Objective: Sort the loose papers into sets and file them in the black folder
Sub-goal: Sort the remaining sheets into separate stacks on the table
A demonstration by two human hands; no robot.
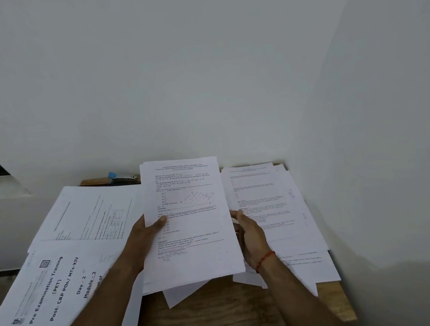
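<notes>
Above the wooden table [219, 312], left hand [147, 235] and right hand [249, 234] each pinch a side of a white paper sheaf [187, 215]. Black printed text covers its top sheet.

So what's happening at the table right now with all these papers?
A person holds a stack of printed white sheets above the brown wooden table, left hand gripping its left edge, right hand its right edge. Around it lie more papers: a pile topped by a "Pre Examination Training" cover page on the left, another printed pile on the right. A silver stapler with a blue end sits at the back. No black folder is in view.
</notes>
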